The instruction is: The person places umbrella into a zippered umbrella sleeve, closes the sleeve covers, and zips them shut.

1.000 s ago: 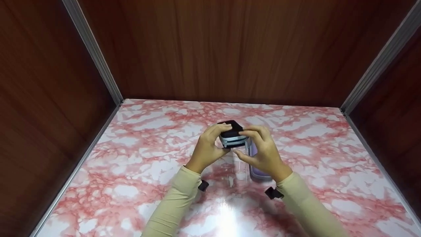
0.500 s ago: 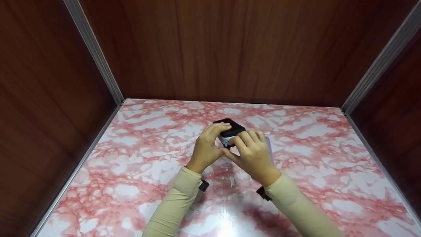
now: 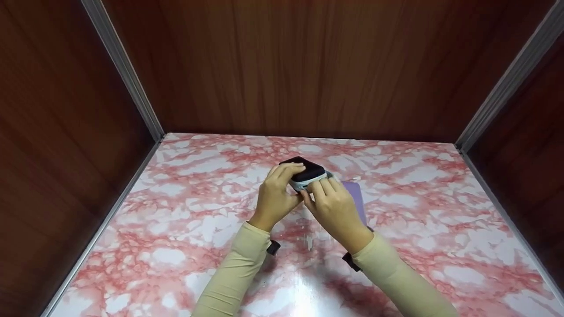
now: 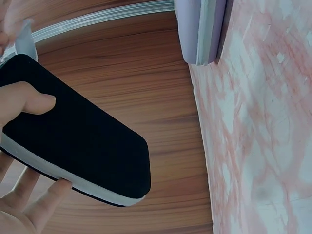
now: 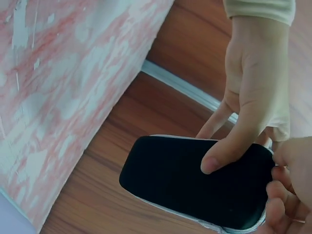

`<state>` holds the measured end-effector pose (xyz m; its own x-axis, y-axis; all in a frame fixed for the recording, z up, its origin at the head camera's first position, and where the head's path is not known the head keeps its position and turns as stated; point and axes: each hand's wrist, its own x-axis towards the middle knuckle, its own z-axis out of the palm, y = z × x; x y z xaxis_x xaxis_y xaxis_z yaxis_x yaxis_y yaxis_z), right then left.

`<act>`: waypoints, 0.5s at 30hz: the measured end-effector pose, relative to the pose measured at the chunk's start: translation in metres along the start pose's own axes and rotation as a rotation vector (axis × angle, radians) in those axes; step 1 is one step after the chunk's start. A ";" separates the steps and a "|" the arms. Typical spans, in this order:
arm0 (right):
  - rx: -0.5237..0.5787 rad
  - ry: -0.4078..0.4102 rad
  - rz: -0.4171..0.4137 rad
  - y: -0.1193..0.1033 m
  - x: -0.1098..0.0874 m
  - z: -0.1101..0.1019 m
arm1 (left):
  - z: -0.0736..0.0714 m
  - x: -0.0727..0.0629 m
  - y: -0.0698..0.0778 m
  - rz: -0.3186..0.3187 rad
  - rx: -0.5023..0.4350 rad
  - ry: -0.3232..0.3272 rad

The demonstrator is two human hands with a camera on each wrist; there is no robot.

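Note:
My left hand [image 3: 275,198] grips a black zippered case [image 3: 306,171] with a pale zip band, holding it tilted above the table. In the left wrist view its thumb lies on the black face of the case [image 4: 92,131] and the fingers support the pale edge. My right hand [image 3: 332,202] is at the near corner, fingers curled against the zip edge. In the right wrist view the right hand's curled fingers [image 5: 282,200] meet the end of the case [image 5: 195,180]; whether they pinch the zip pull is hidden. A pale strip [image 4: 25,41] sticks up at that end.
A purple case [image 3: 355,198] lies on the red-and-white marbled table [image 3: 198,211], just right of and partly behind my right hand. Dark wood panels [image 3: 282,66] with metal corner strips [image 3: 128,75] enclose the back and sides.
My right hand has moved left from beside the case to its zip corner and curled its fingers there. The case has shifted slightly left and away, still in my left hand.

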<state>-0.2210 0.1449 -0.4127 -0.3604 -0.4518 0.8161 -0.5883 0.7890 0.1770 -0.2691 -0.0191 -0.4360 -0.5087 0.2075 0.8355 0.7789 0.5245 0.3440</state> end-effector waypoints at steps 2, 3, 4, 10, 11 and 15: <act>0.019 0.007 -0.001 0.000 -0.001 0.001 | 0.000 0.000 0.000 -0.003 0.014 0.002; 0.027 0.014 -0.004 0.000 -0.001 0.001 | 0.000 0.000 0.000 -0.005 0.018 0.002; 0.031 0.020 -0.004 -0.001 -0.002 0.002 | -0.001 0.000 0.000 -0.006 0.020 0.000; 0.076 0.052 -0.006 0.000 -0.003 0.004 | -0.003 0.000 0.000 -0.019 0.010 -0.013; 0.087 0.059 -0.003 0.000 -0.004 0.004 | -0.003 0.000 0.000 -0.019 0.009 -0.017; 0.118 0.084 -0.008 0.001 -0.005 0.005 | -0.004 0.002 0.000 -0.016 0.008 -0.025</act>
<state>-0.2236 0.1458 -0.4193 -0.2962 -0.4170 0.8593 -0.6738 0.7288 0.1214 -0.2684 -0.0219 -0.4329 -0.5299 0.2199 0.8191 0.7677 0.5347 0.3532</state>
